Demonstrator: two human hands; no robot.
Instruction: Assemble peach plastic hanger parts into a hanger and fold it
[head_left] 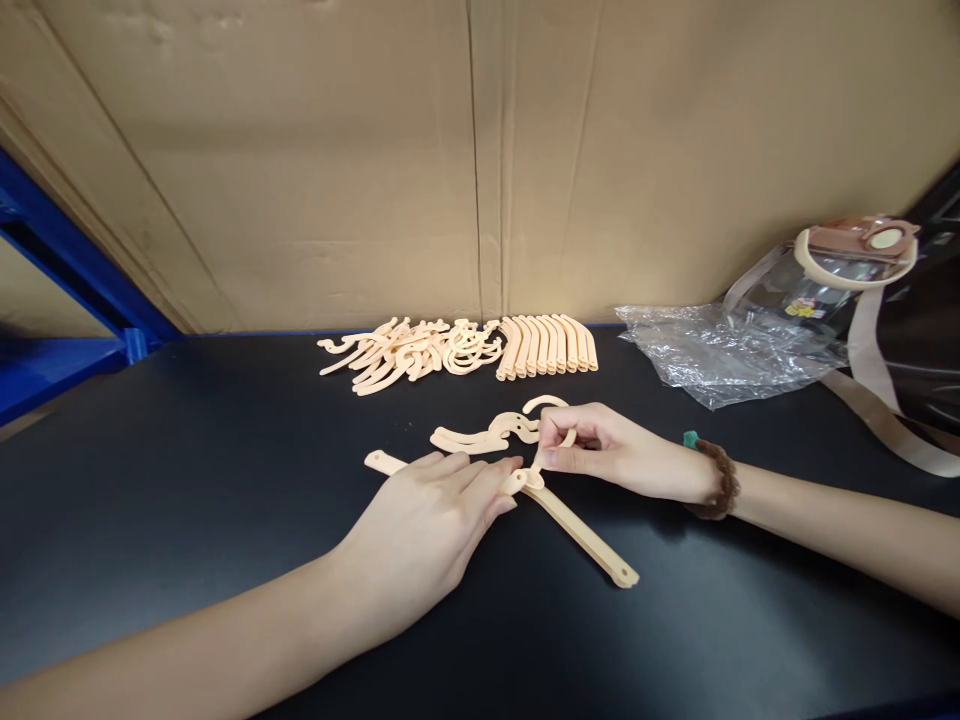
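Note:
My left hand [439, 500] is closed over a beige plastic hanger arm [385, 462], whose holed end sticks out past the knuckles. A second long arm [585, 535] slants down to the right from the joint beside my fingertips. In a pinch between thumb and forefinger, my right hand [600, 450] holds a small curved beige hook piece [537, 472] at that joint. Fingers partly cover how the parts meet. Just behind the hands lie loose curved pieces [480, 438] and a short arc-shaped piece [545, 402].
Farther back on the black table [187, 500] is a jumbled pile of curved beige parts [405, 350], beside a neat row of bent arms [547, 345]. A crinkled clear plastic bag [712, 350] and a strapped water bottle [832, 270] stand at the right. Cardboard [337, 150] walls the back.

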